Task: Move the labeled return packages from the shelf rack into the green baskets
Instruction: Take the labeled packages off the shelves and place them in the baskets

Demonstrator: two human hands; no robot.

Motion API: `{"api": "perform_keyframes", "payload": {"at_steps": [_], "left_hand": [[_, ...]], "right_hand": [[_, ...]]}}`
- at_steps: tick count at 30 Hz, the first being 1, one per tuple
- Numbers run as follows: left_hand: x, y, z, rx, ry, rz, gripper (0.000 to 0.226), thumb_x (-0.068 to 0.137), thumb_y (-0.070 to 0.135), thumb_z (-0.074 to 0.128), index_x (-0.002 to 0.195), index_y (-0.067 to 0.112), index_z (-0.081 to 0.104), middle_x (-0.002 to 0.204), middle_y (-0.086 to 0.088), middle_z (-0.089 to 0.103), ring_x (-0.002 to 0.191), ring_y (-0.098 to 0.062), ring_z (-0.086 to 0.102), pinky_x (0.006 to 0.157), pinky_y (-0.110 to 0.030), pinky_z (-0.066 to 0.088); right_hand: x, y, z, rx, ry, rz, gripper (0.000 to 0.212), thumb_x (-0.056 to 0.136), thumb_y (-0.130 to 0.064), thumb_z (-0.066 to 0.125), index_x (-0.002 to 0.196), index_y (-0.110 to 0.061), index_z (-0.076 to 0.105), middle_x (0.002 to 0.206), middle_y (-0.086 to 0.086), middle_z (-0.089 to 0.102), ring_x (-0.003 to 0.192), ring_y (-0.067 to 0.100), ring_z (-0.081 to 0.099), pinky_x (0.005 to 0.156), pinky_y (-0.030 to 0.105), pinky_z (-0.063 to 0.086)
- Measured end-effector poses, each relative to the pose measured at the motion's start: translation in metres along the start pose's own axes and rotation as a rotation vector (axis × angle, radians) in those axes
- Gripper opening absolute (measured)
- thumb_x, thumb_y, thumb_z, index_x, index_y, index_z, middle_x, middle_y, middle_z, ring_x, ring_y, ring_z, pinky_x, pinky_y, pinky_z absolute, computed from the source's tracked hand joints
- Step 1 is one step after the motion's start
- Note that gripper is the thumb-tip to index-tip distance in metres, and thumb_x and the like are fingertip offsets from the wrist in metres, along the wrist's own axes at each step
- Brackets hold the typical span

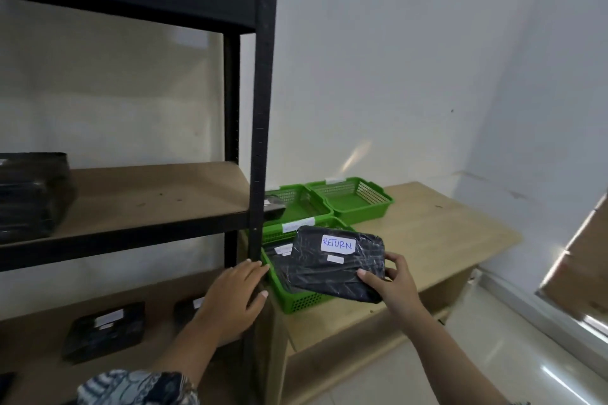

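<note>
Head view: the right hand (393,286) pinches a flat package (332,266), wrapped in shiny black plastic with a white "RETURN" label, at its near right corner over the nearest green basket (296,301). The left hand (232,297) rests open, fingers straight, on the black rack post (261,108).

Dim soft daylight from right; motion blur, wide-angle edge bending.

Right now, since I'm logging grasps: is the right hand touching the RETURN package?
Touching. The head view shows the right hand pinching the RETURN package at its corner, thumb on top.
</note>
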State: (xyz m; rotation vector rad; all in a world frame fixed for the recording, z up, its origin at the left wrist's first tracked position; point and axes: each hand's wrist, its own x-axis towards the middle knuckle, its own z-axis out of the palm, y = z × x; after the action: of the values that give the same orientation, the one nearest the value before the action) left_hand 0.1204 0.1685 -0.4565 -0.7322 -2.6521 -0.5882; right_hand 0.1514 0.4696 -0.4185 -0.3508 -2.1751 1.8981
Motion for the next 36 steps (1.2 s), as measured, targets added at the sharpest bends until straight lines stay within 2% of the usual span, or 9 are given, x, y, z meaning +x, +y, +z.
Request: {"api": "perform_keyframes", "payload": {"at_steps": [4,8,12,15,21,23,30,33,36], "left_hand": [[0.050,-0.006,0.039,-0.030,-0.056,0.044,0.060,0.087,0.048,0.030,0.139,0.022,0.043,0.141,0.002,0.045,0.134,-0.016,0.036,0.105,-0.030,0.024],[0.098,-0.013,0.063,-0.068,-0.068,0.066,0.058,0.087,0.046,0.032,0.137,0.020,0.045,0.137,0.004,0.048,0.130,-0.015,0.039,0.102,-0.025,0.022],[0.136,-0.024,0.085,-0.104,-0.111,0.050,0.065,0.086,0.051,0.023,0.143,0.021,0.035,0.146,0.004,0.037,0.138,-0.015,0.025,0.108,-0.028,0.017],[0.152,-0.031,0.101,-0.105,-0.157,0.000,0.059,0.090,0.045,0.027,0.144,0.022,0.031,0.149,0.005,0.032,0.140,-0.014,0.018,0.111,-0.030,0.016],[0.185,-0.047,0.133,-0.095,-0.172,-0.078,0.063,0.087,0.047,0.021,0.145,0.023,0.029,0.150,0.005,0.029,0.141,-0.013,0.016,0.110,-0.027,0.010],[0.199,-0.051,0.141,-0.091,-0.142,-0.110,0.069,0.083,0.050,0.016,0.144,0.021,0.031,0.149,0.004,0.031,0.140,-0.015,0.019,0.109,-0.026,0.008],[0.239,-0.083,0.175,0.013,-0.110,-0.334,0.058,0.082,0.040,0.030,0.132,0.018,0.049,0.137,-0.001,0.050,0.132,-0.024,0.038,0.106,-0.037,0.030],[0.248,-0.096,0.183,0.085,-0.130,-0.463,0.052,0.082,0.038,0.034,0.126,0.018,0.055,0.129,-0.002,0.057,0.127,-0.025,0.046,0.098,-0.041,0.040],[0.253,-0.109,0.186,0.143,-0.096,-0.591,0.053,0.082,0.036,0.036,0.124,0.014,0.058,0.127,-0.006,0.059,0.123,-0.028,0.050,0.094,-0.044,0.043]], "right_hand": [[0.045,0.011,-0.011,-0.028,0.045,0.021,0.056,0.075,-0.012,0.079,0.119,-0.017,0.044,0.108,0.018,0.062,0.091,0.027,0.065,0.061,0.030,0.051],[0.095,0.012,-0.008,-0.009,0.063,0.049,0.053,0.076,-0.011,0.078,0.117,-0.018,0.044,0.107,0.015,0.060,0.088,0.023,0.063,0.060,0.029,0.051],[0.139,0.016,-0.001,0.037,0.079,0.077,0.054,0.077,-0.012,0.077,0.119,-0.019,0.042,0.108,0.015,0.059,0.092,0.027,0.063,0.064,0.031,0.053],[0.170,0.023,0.004,0.071,0.076,0.119,0.057,0.077,-0.012,0.077,0.120,-0.019,0.041,0.108,0.016,0.060,0.094,0.031,0.064,0.070,0.036,0.055],[0.240,0.038,0.023,0.064,0.004,0.161,0.057,0.076,-0.011,0.078,0.119,-0.018,0.041,0.107,0.016,0.061,0.094,0.030,0.065,0.074,0.039,0.056],[0.268,0.041,0.032,0.049,-0.050,0.164,0.059,0.076,-0.012,0.078,0.122,-0.016,0.041,0.105,0.015,0.062,0.089,0.029,0.066,0.071,0.037,0.056],[0.365,0.046,0.076,-0.014,-0.268,0.178,0.059,0.076,-0.013,0.079,0.121,-0.016,0.040,0.099,0.010,0.059,0.091,0.030,0.064,0.072,0.035,0.056],[0.398,0.048,0.096,-0.037,-0.357,0.189,0.055,0.079,-0.012,0.076,0.120,-0.015,0.039,0.094,0.005,0.056,0.085,0.024,0.062,0.066,0.028,0.053],[0.425,0.056,0.115,-0.088,-0.435,0.206,0.056,0.078,-0.016,0.077,0.119,-0.017,0.039,0.108,0.011,0.057,0.092,0.025,0.061,0.072,0.030,0.052]]}}
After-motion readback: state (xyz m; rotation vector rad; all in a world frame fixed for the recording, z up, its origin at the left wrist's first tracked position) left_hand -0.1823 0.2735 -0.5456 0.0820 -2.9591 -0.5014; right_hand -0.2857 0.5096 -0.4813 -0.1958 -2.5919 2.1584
